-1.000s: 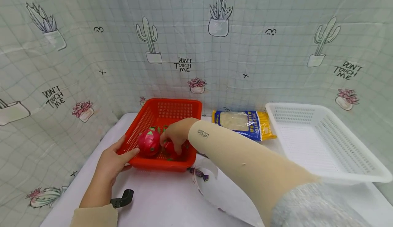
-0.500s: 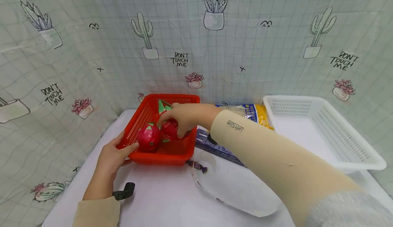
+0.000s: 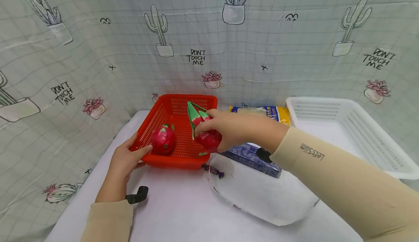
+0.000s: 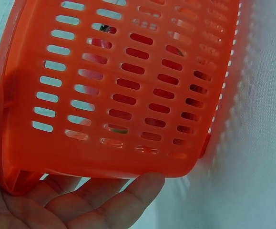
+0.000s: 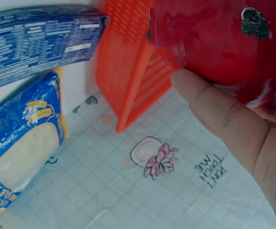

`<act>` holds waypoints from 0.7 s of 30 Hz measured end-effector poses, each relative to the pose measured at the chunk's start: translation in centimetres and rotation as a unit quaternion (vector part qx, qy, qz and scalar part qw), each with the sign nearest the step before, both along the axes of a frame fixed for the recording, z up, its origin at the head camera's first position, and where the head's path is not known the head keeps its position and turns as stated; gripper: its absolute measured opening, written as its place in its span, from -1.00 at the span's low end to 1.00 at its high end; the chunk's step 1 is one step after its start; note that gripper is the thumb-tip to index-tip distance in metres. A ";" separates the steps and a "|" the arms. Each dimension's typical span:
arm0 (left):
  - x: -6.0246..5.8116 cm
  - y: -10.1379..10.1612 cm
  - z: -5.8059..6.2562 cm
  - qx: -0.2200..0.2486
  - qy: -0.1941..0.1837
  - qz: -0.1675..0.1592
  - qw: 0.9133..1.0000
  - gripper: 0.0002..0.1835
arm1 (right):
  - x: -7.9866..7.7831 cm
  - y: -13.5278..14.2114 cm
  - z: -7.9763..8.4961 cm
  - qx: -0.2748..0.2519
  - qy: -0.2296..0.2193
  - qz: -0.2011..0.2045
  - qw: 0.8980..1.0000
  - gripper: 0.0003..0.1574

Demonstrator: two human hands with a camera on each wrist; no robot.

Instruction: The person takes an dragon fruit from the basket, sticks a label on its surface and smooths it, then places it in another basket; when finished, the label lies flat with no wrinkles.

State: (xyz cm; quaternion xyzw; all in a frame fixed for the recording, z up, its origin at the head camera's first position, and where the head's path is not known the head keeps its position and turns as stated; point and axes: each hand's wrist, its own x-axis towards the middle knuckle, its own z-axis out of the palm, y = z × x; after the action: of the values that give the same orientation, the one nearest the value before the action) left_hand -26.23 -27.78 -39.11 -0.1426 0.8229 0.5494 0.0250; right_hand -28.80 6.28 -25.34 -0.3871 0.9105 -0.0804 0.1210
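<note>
A red plastic basket (image 3: 183,160) stands on the left of the table. At its near left corner my left hand (image 3: 126,158) grips the rim, thumb over the top; in the left wrist view several fingers (image 4: 123,200) curl under the basket's outside. My right hand (image 3: 226,129) holds a dragon fruit (image 3: 209,140) with green leaf tips over the basket's right rim. The right wrist view shows that dragon fruit's red skin (image 5: 223,47) close up, with a thumb or finger against it. A second dragon fruit (image 3: 163,139) lies inside the basket on the left.
A white basket (image 3: 327,107) stands at the right. Between the baskets lie a blue and yellow food packet (image 3: 281,114) and a dark blue pack (image 3: 255,160). In front are a wrapped candy (image 3: 214,171) and a white oval sheet or dish (image 3: 271,202). A printed curtain hangs behind.
My right hand has lifted one dragon fruit from the basket's floor and carried it up and right to the right rim. The left hand keeps its grip on the basket.
</note>
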 end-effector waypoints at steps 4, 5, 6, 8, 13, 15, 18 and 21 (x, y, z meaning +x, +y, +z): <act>0.1 -0.1 0.0 0.003 0.000 -0.002 1.000 0.05 | 1.7 1.6 0.0 -0.005 0.011 -0.004 1.000 -0.18; 0.1 -0.1 0.0 0.003 0.001 -0.003 1.000 0.05 | 2.1 2.1 0.0 -0.007 0.011 -0.005 1.000 -0.18; 0.1 0.0 0.0 0.003 0.002 -0.005 1.000 0.05 | 2.5 2.5 -0.1 -0.006 0.012 -0.005 1.000 -0.17; 0.1 0.1 0.1 0.003 0.005 -0.005 1.000 0.05 | 3.3 3.3 -0.2 -0.005 0.010 -0.003 1.000 -0.18; 0.0 0.2 0.2 0.002 0.008 -0.005 1.000 0.05 | 4.8 5.4 -0.8 0.005 -0.018 -0.028 0.999 -0.13; -0.1 0.2 0.2 0.003 0.009 -0.006 1.000 0.05 | 5.3 6.3 -1.2 0.008 -0.034 -0.050 0.998 -0.09; 0.0 0.2 0.1 0.006 0.005 -0.007 1.000 0.04 | 6.0 7.5 -1.7 0.014 -0.039 -0.073 0.997 -0.06; 0.1 0.1 0.1 0.008 -0.001 -0.008 1.000 0.03 | 6.6 8.7 -2.5 0.013 -0.038 -0.089 0.995 -0.06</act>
State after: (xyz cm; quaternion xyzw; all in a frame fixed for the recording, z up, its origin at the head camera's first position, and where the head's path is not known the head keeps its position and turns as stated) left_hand -26.10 -27.69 -39.02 -0.1360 0.8198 0.5553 0.0311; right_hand -22.20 14.99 -27.82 -0.2997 0.9370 -0.0937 0.1530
